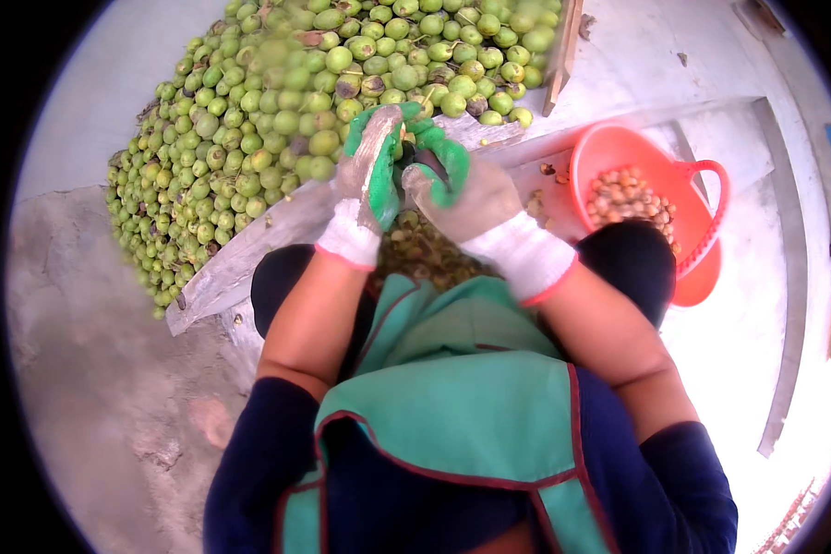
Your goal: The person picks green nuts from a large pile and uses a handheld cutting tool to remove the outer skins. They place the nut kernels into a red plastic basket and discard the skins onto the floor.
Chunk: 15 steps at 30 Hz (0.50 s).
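My left hand [376,164], in a white glove with a green coating, is closed, its fingers bent toward the right. Close against it is my right hand [462,189], gloved the same way and also closed, slightly blurred. Between the two lies a dark object [423,162], mostly covered by the fingers; its kind cannot be told. A small yellowish-brown bit shows at the fingertips. Just beyond the hands spreads a large heap of round green fruits [249,138], some with brown patches. Beneath the hands, between my knees, lie brownish-green scraps [425,251].
A red plastic basket [586,152] with a looped handle stands by my right knee, holding many tan nuts [630,198]. Wooden boards [217,282] edge the heap, another [563,55] rising at its right. Rough concrete [92,369] lies to the left.
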Motion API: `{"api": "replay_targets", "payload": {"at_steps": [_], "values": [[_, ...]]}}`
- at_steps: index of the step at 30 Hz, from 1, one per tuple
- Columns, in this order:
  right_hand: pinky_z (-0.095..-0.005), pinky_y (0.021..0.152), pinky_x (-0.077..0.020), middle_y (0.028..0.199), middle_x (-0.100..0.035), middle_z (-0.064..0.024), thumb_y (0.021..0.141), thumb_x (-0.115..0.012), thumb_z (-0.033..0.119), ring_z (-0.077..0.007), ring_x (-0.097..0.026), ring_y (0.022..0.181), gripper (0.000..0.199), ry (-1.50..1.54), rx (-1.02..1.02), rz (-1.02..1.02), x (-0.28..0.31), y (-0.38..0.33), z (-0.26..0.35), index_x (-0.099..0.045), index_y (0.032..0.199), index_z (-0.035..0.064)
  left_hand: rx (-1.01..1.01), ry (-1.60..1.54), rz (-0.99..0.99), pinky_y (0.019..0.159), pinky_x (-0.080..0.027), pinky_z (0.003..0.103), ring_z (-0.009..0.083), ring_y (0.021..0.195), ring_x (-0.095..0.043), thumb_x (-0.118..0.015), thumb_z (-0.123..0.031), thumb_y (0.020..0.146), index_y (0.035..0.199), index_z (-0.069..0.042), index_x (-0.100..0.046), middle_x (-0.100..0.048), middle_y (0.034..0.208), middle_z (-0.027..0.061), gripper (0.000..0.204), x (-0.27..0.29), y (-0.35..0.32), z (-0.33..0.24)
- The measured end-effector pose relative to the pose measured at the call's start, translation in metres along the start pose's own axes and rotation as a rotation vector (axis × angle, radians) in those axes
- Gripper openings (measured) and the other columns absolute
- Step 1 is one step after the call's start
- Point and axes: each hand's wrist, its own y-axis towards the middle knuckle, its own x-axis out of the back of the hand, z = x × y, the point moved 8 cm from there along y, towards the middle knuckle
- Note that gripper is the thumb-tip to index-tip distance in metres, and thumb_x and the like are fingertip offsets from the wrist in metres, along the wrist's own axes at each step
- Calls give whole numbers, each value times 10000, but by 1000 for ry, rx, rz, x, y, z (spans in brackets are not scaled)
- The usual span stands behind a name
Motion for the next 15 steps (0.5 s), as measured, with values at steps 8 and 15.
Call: {"api": "replay_targets", "payload": {"at_steps": [8, 15], "values": [[-452, 751, -556, 930, -707, -189, 901, -664, 335, -353, -693, 845, 369, 255, -148, -39, 9, 0, -14, -643, 1179, 92, 196, -693, -19, 956, -535, 455, 322, 1164, -612, -426, -348, 1015, 1308, 5, -564, -658, 1227, 159, 479, -16, -2, 0], [-534, 713, -548, 884, -698, -205, 907, -626, 401, -411, -684, 829, 416, -226, 27, 173, 8, -8, 1, -572, 1209, 121, 234, -568, -15, 1104, -415, 473, 323, 1242, -558, -401, -317, 1039, 1275, 0, -583, -637, 1270, 167, 435, 6, -2, 18]]}}
